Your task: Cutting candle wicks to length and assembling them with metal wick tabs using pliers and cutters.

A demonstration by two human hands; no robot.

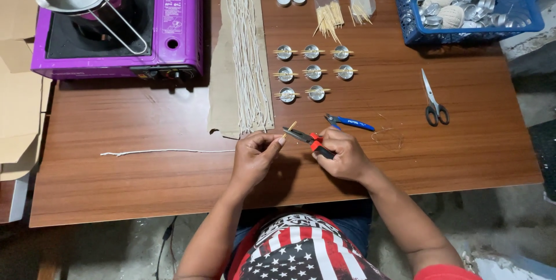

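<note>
- Near the front middle of the counter point(116, 187), your left hand point(253, 158) pinches a small wooden stick point(289, 129) at its low end.
- Its long way tilts up and to the right, toward the pliers.
- Your right hand point(343, 155) is closed around the red-handled pliers point(306, 138); their tip touches the stick, just beside your left fingers.

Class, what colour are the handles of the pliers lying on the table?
Blue, on the pliers; head view.
</note>
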